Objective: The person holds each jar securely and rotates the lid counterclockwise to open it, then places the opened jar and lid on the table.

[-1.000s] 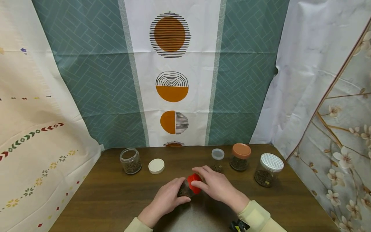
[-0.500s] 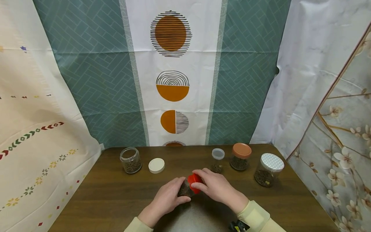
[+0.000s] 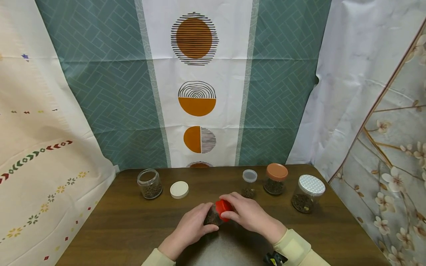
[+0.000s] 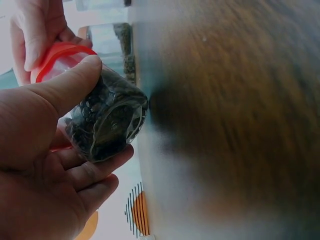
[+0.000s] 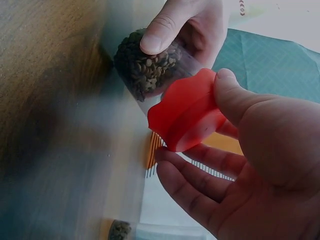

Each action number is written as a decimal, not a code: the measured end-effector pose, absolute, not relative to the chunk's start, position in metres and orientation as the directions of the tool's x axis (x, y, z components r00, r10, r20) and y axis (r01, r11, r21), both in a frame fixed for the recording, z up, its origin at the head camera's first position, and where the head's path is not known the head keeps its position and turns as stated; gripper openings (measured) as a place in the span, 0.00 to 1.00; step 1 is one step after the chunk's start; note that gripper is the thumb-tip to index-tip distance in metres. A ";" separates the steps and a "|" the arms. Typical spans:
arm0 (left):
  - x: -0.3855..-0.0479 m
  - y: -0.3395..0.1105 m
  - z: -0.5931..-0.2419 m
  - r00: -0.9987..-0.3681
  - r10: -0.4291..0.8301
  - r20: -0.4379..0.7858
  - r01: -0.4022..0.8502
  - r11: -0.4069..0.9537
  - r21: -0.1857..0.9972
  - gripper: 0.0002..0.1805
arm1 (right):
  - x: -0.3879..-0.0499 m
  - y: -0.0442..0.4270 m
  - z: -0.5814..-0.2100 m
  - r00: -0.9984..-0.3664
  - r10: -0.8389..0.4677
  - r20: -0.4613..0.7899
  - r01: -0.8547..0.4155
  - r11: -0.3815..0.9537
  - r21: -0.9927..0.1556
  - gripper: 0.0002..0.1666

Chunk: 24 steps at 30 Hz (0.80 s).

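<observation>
A clear jar [image 4: 112, 117] part filled with dark seeds or grains tilts over the front middle of the table, its red scalloped lid [image 5: 187, 112] facing right. My left hand [image 3: 189, 229] grips the jar's body, thumb on one side and fingers on the other. The right hand [image 3: 247, 214] holds the red lid between thumb and fingers. In the right wrist view the lid sits at the jar's mouth; whether it is fully seated I cannot tell. The jar's base is close to the table top in the left wrist view.
An uncovered glass jar [image 3: 150, 186] and a cream lid [image 3: 179, 190] stand at the back left. At the right are a small clear-lidded jar [image 3: 249, 183], an orange-lidded jar [image 3: 276, 179] and a larger jar with a patterned white lid [image 3: 307, 194]. Hanging cloths border the wooden table [image 3: 116, 229].
The right hand's fingers have shifted slightly around the red lid, index finger drawn in closer. The left hand and the jar stay nearly in place.
</observation>
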State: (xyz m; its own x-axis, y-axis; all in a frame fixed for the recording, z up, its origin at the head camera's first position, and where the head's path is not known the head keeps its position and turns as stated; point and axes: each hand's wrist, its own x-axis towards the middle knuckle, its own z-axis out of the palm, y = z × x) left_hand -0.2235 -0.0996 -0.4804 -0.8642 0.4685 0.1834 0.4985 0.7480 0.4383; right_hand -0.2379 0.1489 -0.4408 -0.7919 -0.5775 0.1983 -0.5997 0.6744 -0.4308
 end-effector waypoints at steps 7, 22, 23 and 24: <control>-0.223 -0.100 -0.481 -0.868 0.463 0.182 0.493 0.752 0.438 0.40 | -0.238 0.149 -0.440 -0.780 -0.591 0.205 -0.613 0.656 -0.441 0.33; -0.222 -0.101 -0.482 -0.864 0.463 0.197 0.500 0.747 0.438 0.39 | -0.237 0.150 -0.440 -0.741 -0.628 0.238 -0.660 0.618 -0.426 0.31; -0.222 -0.101 -0.482 -0.865 0.462 0.197 0.499 0.747 0.439 0.39 | -0.237 0.150 -0.440 -0.739 -0.629 0.240 -0.663 0.616 -0.426 0.31; -0.222 -0.101 -0.482 -0.865 0.462 0.197 0.499 0.747 0.440 0.39 | -0.237 0.150 -0.440 -0.738 -0.630 0.242 -0.664 0.615 -0.425 0.31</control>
